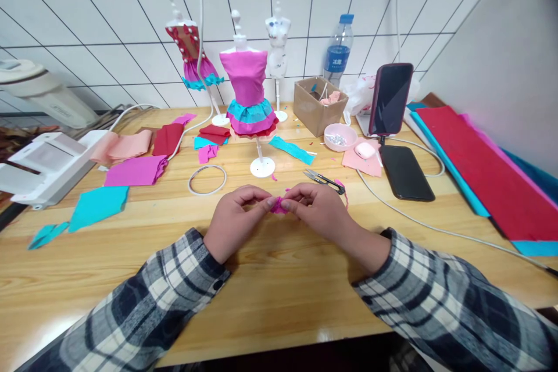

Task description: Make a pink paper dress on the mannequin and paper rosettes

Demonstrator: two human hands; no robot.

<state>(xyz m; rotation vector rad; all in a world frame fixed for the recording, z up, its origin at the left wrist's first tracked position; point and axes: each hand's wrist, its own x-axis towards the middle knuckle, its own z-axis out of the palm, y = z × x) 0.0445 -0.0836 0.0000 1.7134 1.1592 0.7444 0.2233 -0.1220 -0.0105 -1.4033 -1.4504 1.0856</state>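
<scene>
At a pale wooden table (296, 308), I am holding a small, gathered piece of magenta fabric-like material (278, 205) between both hands, over the tabletop. My left hand (239, 218) is pinching its left end between thumb and fingers; my right hand (322, 209) is gripping its right end likewise, the two thumbs nearly meeting. A pair of black-and-silver metal thread snips (325, 180) is lying just beyond my right hand, while a thin, pale round ring (207, 193) is resting beyond my left. Past the piece, a small white dress form (245, 72) is wearing a magenta bodice above a ruffled skirt (251, 117) of cyan, magenta and red. A flat cyan strip (292, 150) is lying near its round white base (262, 168), and a pale pink round bowl (343, 129) is holding small shiny bits (336, 139).
</scene>
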